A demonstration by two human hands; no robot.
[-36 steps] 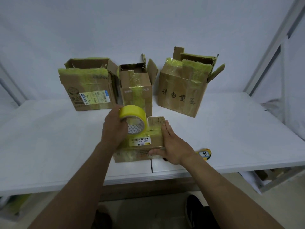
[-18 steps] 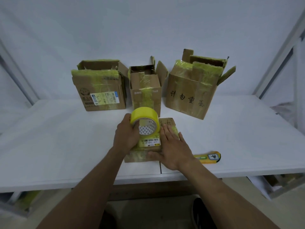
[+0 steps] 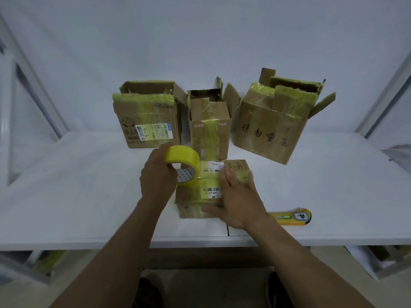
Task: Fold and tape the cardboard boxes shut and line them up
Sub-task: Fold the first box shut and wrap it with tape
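Observation:
A small flat cardboard box (image 3: 200,196) with a barcode label lies near the table's front edge, its top flaps down. My left hand (image 3: 156,176) grips a yellow tape roll (image 3: 182,160) held over the box's left end. My right hand (image 3: 239,200) lies flat on the box's right half, fingers straight, thumb along the front side. Three bigger boxes stand in a row behind with flaps open: a left box (image 3: 148,121), a narrow middle box (image 3: 210,127) and a right box (image 3: 272,127) with black writing.
A yellow utility knife (image 3: 290,216) lies on the white table (image 3: 77,192) right of my right wrist. White frame posts rise at both sides. Cardboard and clutter sit under the table at the left and right.
My left hand has shifted the tape roll slightly left along the small box, uncovering the white label. My right hand stays pressed on the box.

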